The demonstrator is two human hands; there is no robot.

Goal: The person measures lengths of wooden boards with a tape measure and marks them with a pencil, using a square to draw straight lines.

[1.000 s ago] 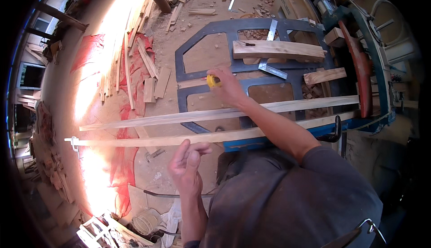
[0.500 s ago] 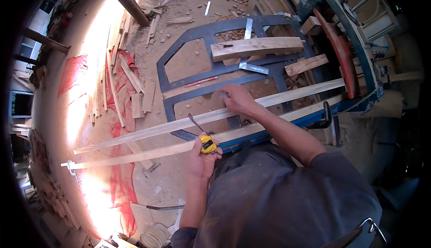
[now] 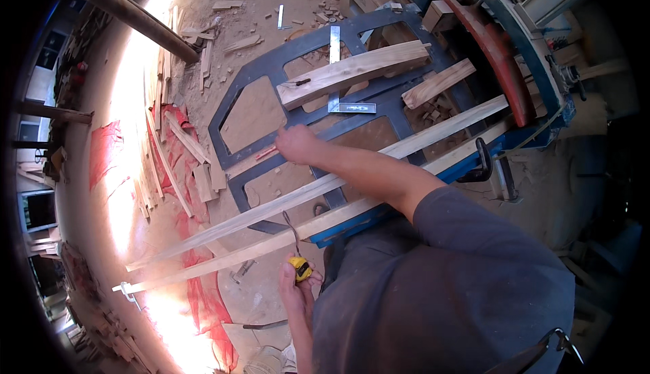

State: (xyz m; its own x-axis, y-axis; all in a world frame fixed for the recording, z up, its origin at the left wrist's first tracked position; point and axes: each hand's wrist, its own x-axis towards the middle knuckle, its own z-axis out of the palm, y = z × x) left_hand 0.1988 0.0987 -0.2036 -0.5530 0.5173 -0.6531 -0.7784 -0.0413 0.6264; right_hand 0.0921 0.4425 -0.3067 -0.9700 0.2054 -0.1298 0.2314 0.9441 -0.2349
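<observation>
My left hand (image 3: 296, 291) is closed around a yellow-and-black tape measure (image 3: 300, 268), held just on my side of the nearer wooden strip (image 3: 230, 257). A dark curved cord or strap (image 3: 291, 228) runs from the tape measure up over this strip. My right arm reaches across both strips. With its fingers curled, my right hand (image 3: 299, 145) is on a red-and-white pencil (image 3: 266, 152) lying on the dark metal frame; the hand covers part of the pencil. The farther wooden strip (image 3: 237, 220) passes under my right forearm.
A thick beam (image 3: 359, 71), a metal square (image 3: 334, 56) and a short block (image 3: 439, 84) lie on the dark frame (image 3: 230, 96). The strips reach a red-and-blue machine (image 3: 497, 49) at right. A black clamp (image 3: 479, 164) stands near me; a small clamp (image 3: 127, 291) grips the strip's left end.
My right hand has moved left and away from me, from above the farther strip to the pencil. My left hand with the tape measure has drawn back towards me. The view has shifted.
</observation>
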